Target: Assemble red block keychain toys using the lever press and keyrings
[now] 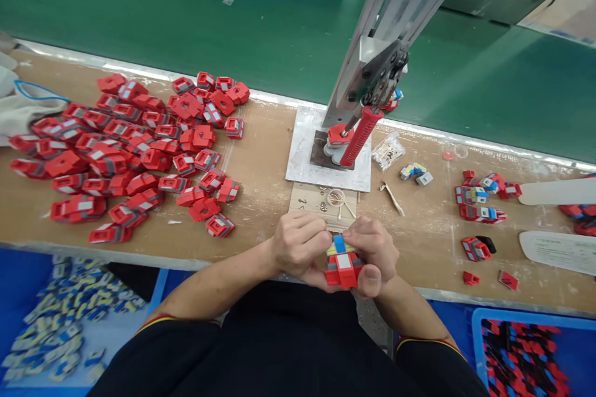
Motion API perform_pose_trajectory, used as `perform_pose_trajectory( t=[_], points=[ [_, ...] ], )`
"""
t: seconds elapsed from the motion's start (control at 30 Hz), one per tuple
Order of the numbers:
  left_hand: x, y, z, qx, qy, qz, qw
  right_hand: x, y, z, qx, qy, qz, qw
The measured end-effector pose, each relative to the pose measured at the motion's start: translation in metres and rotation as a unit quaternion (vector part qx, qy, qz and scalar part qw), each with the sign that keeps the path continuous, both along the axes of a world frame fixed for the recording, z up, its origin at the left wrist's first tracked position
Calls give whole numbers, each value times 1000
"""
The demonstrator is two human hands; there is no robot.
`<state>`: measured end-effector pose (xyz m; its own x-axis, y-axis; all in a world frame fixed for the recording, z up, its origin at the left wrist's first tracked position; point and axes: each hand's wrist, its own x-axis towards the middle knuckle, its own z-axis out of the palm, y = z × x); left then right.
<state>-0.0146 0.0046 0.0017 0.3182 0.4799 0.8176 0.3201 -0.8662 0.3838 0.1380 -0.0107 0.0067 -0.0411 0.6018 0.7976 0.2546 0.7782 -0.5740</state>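
Observation:
Close to my body, at the table's front edge, both hands grip a red toy vehicle [345, 270] with grey sides and a white patch. A blue, yellow and white piece sits at its far end. My left hand [302, 245] closes on the toy's left side, fingers curled. My right hand [372, 251] wraps its right side, thumb at the near corner and fingers at the blue part. Just beyond the hands lie cotton swabs and a small clear ring [336, 198]. Past them stands a press with a red handle [362, 136], a red part [339, 134] beneath its tip.
Many red toy bodies [112, 155] heap on the left of the table. Finished-looking toys [482, 214] and two pale strips sit right. A bag of swabs [388, 151] lies beside the press plate [302, 155]. Blue bins [477, 329] flank me below; a green belt [186, 18] runs behind.

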Motion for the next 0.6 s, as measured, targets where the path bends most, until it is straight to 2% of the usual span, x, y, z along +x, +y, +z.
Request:
perform_pose_trajectory(
  t=[0.2,0.43,0.6],
  points=[
    [2,-2,4,0,-15,0,1000,-2,-5,-1,3,-35,-47,998],
    [4,-6,0,-8,-28,4,1000,-3,-5,3,1,-26,-31,999],
    [3,-1,-8,-20,-32,6,999,4,-2,-7,-15,-19,-14,1000]
  ],
)
